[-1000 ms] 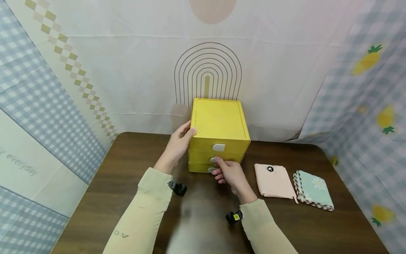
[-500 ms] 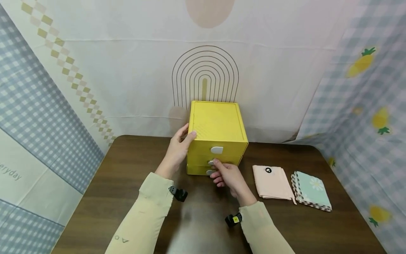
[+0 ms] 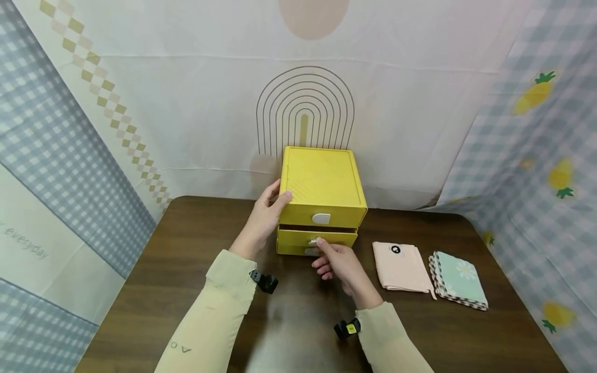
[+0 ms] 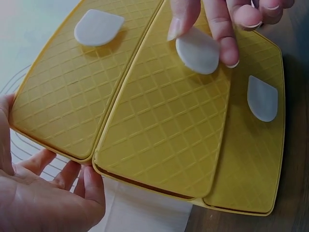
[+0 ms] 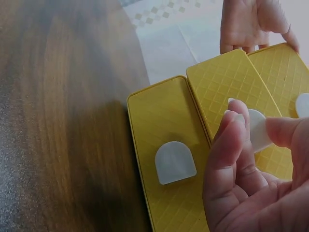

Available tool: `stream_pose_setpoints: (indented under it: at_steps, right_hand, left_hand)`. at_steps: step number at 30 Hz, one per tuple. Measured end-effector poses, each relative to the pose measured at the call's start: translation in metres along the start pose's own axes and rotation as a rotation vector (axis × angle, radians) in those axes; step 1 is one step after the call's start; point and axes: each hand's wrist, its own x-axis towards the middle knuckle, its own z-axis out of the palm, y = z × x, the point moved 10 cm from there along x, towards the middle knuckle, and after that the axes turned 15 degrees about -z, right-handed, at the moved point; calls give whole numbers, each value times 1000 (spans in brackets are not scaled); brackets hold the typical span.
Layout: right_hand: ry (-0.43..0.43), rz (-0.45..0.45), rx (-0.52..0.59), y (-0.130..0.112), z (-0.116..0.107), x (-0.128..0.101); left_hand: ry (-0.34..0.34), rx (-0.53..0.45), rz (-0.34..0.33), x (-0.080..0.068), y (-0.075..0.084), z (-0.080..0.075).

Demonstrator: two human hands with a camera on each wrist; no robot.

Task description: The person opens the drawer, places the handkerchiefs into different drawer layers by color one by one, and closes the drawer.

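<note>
Item: yellow drawer unit point(image 3: 322, 199), three drawers, centre of the head frame, standing at the back of the dark wood worktop point(image 3: 154, 290) against the printed backdrop. Step in hand, as I judge it: drawing out the middle drawer point(image 3: 317, 237), which shows a dark gap under the top drawer point(image 3: 322, 215) and sits slightly proud of it. To do it well I would pull straight toward myself along the runners, level, with no twist on the small tab, and keep the cabinet braced so it does not slide on the worktop. Right hand point(image 3: 340, 264): narrow grip, thumb and fingertips pinching the white handle tab point(image 4: 197, 50) of the middle drawer, the other fingers curled beneath. Left hand point(image 3: 263, 217): at the left side of the unit near its top front corner, thumb on the upper edge, fingers round the side wall; a bracing hold, not a lift. Bottom drawer point(image 5: 166, 188): closed, tab untouched. Lower right of the head frame: a folded pink cloth point(image 3: 402, 265) and a folded mint daisy cloth point(image 3: 459, 280), just beside each other, apart from both hands.
</note>
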Motion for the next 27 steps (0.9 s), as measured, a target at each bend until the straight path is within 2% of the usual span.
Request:
stream_pose_setpoints:
  at_steps: [15,27]
  right_hand:
    - [-21,-1,-65,0,2,-32]
    - [-34,28,-85,1,6,-58]
  left_hand:
    - [-81,27,-48,-4,4,1]
    - [-86,26,-11,1,3,-1]
